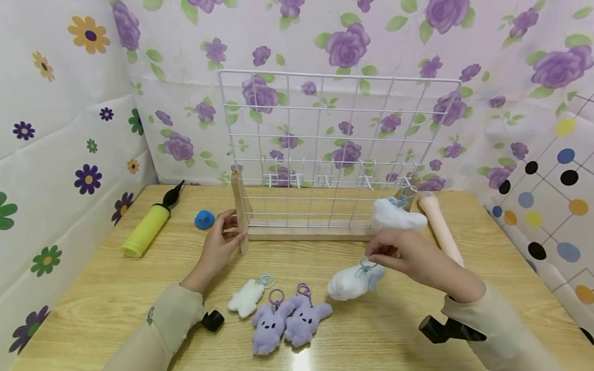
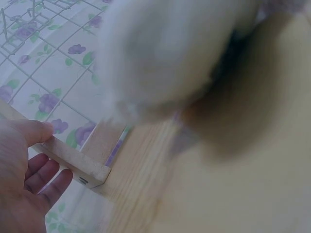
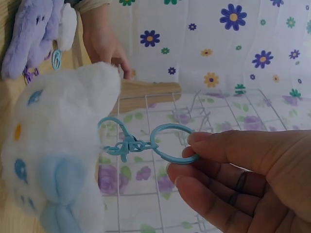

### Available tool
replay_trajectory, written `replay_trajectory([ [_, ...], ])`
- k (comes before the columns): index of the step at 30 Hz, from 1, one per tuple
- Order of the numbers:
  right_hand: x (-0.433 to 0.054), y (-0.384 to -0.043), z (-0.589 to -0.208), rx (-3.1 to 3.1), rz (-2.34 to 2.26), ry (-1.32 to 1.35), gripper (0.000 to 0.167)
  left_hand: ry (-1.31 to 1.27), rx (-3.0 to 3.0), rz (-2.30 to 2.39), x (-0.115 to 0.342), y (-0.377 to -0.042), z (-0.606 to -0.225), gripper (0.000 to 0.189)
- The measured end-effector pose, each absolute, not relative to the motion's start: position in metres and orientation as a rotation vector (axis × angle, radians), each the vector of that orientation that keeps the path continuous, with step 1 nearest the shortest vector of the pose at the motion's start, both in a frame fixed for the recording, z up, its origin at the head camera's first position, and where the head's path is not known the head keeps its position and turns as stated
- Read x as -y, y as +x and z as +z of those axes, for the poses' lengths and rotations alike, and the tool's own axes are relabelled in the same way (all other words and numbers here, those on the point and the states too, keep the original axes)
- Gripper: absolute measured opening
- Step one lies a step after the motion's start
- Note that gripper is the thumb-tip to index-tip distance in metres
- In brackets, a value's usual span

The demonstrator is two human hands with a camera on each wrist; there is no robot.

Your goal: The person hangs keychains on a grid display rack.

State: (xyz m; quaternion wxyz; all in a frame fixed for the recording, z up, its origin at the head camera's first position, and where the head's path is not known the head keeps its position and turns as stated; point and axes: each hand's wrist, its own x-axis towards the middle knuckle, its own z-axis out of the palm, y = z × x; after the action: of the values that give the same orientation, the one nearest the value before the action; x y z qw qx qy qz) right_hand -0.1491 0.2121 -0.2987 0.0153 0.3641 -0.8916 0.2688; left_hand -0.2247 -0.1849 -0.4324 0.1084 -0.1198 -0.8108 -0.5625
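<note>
My right hand [image 1: 403, 252] pinches the light-blue key ring [image 3: 171, 156] of a white plush keychain [image 1: 355, 282] between thumb and index finger. Blue eyes, an orange nose and a blue bow show on the plush [image 3: 58, 126], which hangs from the ring by a short chain. On the left, my left hand [image 1: 221, 238] grips the wooden side post [image 1: 240, 206] of a white wire grid rack [image 1: 325, 137], thumb on one side and fingers on the other. Another white plush keychain [image 1: 398, 215] hangs by the rack's lower right corner. Several hooks [image 1: 325, 180] sit on the grid.
Two purple plush keychains [image 1: 268, 330] and a small white plush keychain [image 1: 245, 299] lie at the front. Left of the rack are a yellow-green hand pump [image 1: 146, 232] and a small blue toy [image 1: 204, 220]. A pale pink cylinder [image 1: 440, 226] lies at right. Floral cloth [image 1: 185, 118] stands behind.
</note>
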Motion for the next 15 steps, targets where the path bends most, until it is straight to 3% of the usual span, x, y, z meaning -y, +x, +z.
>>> replay_trajectory([
  [5,-0.215,-0.154,-0.288,2.751,0.797,1.09,0.013,-0.369,2.368,-1.658,0.185,-0.225,-0.432,0.058],
  [15,-0.217,-0.169,-0.266,2.709,0.715,0.988,0.01,-0.378,2.364,-1.689,0.185,-0.226,-0.433,0.057],
])
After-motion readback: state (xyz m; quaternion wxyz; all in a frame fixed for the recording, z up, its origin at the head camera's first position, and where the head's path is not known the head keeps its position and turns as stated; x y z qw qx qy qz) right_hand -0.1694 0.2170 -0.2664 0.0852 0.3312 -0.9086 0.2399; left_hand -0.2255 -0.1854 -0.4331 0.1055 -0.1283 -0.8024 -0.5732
